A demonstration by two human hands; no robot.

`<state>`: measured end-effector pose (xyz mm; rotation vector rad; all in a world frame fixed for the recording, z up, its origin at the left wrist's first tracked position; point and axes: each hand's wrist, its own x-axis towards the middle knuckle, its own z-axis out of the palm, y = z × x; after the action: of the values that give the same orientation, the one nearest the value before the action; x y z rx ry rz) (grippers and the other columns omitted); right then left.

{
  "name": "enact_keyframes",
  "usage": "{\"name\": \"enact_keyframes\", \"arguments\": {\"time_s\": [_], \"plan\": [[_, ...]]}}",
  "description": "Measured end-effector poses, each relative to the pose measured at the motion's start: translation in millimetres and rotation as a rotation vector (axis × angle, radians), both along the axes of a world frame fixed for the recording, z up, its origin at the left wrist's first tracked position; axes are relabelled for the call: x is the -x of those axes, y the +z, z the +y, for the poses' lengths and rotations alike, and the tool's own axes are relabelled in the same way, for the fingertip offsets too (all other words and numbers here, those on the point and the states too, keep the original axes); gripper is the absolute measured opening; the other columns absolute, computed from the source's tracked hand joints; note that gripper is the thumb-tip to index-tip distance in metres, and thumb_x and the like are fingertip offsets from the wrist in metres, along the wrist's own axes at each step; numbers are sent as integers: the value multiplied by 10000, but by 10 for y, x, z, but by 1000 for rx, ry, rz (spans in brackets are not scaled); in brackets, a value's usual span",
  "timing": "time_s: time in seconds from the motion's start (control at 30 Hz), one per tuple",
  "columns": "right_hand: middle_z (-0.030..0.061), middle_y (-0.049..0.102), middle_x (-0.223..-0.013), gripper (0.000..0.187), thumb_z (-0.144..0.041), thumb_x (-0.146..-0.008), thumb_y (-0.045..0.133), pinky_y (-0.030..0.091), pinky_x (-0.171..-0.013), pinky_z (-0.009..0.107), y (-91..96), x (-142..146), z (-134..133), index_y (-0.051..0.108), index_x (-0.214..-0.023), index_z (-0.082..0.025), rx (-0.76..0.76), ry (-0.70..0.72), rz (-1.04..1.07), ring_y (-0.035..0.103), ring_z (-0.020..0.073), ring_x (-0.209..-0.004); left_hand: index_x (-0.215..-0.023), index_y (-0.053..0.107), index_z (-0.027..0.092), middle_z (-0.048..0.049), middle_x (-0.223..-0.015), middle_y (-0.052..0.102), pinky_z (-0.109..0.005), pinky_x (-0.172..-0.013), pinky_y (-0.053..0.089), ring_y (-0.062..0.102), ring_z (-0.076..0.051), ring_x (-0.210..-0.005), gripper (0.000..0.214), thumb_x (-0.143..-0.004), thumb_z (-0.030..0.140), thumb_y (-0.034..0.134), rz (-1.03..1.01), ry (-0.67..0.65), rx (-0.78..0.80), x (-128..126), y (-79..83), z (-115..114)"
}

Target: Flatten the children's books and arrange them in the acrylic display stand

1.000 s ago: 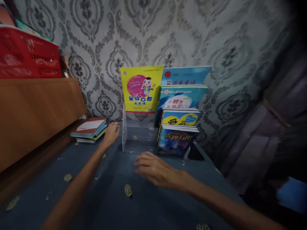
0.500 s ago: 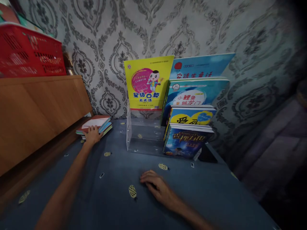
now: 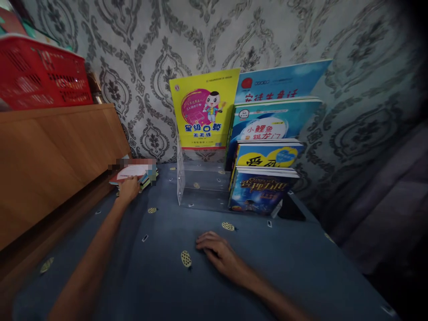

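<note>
At the far left of the table, my left hand has its fingers bent over the near edge of a reddish book with a pale patch on its cover. This book tops a small stack of books, part of which is pixelated. My right hand rests on the dark blue tablecloth, fingers loosely bent, thumb apart, holding nothing. Beyond it stands a clear tiered rack, with a yellow workbook upright at its back left. Several blue books fill its right side, a dark blue book in front.
A wooden cabinet borders the table on the left, carrying a red plastic basket. Patterned wallpaper rises behind the rack. A dark flat object lies beside the rack's right end.
My left hand's fingers have gone from lying on top of the reddish book to bending over its near edge. The right hand stays in place. The view has shifted slightly.
</note>
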<state>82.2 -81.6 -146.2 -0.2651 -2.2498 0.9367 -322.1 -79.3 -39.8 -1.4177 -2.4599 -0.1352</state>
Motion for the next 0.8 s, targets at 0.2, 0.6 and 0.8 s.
{"name": "enact_keyframes", "arguments": {"time_s": [0.2,0.6,0.8], "plan": [[112,752,-1082,266,-202,-1007,483,571,-945,450,-10,2,1,736,-1079,-236,13,-8,-12,687,237,-1101,-1102,714,89,-262,-1079,740,-499,-927,491,709,-389,-1059,420,-945,155,331,77,-49,51,-77,104,-140],[113,766,-1087,279,-186,-1004,479,559,-966,457,77,4,-6,748,-1070,-221,25,19,-61,681,244,-1117,-1081,689,96,-233,-991,759,-464,-984,438,722,-337,-1020,361,-1016,218,356,212,-230,86,-587,103,-365],[111,766,-1093,291,-159,-996,476,559,-969,471,92,10,-7,747,-1081,-227,15,29,-64,683,247,-1111,-1105,683,90,-220,-983,760,-443,-925,459,719,-332,-1005,313,-989,140,396,228,-275,163,-963,36,-584]]}}
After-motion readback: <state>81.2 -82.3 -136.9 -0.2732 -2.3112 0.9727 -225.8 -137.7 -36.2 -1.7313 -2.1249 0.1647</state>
